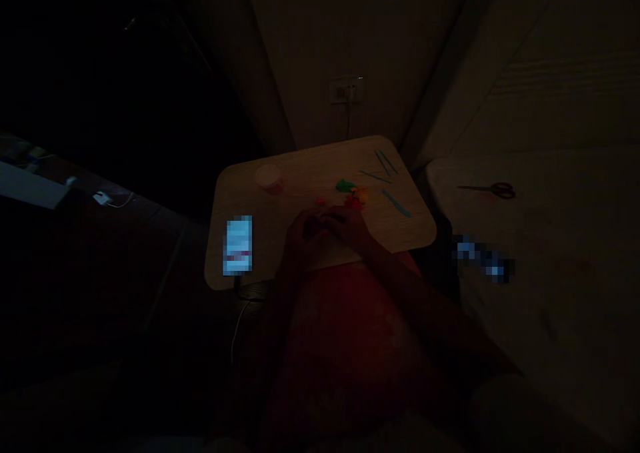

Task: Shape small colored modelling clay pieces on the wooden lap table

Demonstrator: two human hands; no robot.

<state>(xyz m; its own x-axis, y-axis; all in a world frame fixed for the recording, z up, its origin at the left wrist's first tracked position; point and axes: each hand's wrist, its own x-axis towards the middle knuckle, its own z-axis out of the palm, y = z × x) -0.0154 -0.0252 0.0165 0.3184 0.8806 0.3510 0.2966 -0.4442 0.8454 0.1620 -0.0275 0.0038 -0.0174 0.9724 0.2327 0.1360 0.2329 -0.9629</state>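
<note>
While hands (301, 234) (347, 223) meet, red piece (355, 202) close beyond, scissors (500, 190) rightward

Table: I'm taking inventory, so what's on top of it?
On the table: a round container, a lit, blurred screen, four teal tools, a green piece, an orange piece and red pieces. The left hand and right hand hide whatever lies beneath them; anything between them is indiscernible.

No text, brand, number or sign can be read. The lit screen (237, 246) by the near left corner of the worktop (267, 229) is blurred into coarse blocks, and the round tub (269, 177) towards the far left corner is too dark to show any print.
</note>
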